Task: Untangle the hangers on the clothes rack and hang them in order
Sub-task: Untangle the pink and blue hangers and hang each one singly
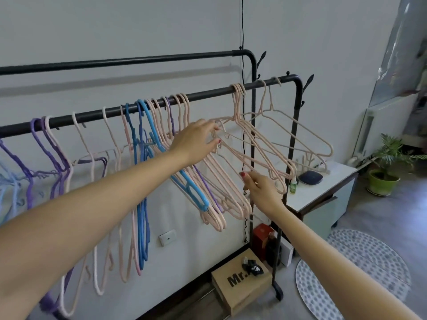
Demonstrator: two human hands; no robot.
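Observation:
A black clothes rack has a front rail (208, 93) carrying many plastic hangers. Purple hangers (49, 148) hang at the left, blue hangers (141, 144) in the middle, and a tangled bunch of pink hangers (215, 192) leans to their right. A small group of pink hangers (261, 144) hooks onto the rail near its right end, with a pale hanger (300, 132) behind them. My left hand (196, 139) pinches the shoulder of a pink hanger in that right group. Lower down, my right hand (261, 188) pinches the bottom bar of the pink hangers.
A higher back rail (129, 60) of the rack stands bare against the white wall. A cardboard box (240, 282) and a red box (262, 236) sit on the floor under the rack. A white side table (323, 185), a potted plant (383, 167) and a patterned rug (351, 273) are at the right.

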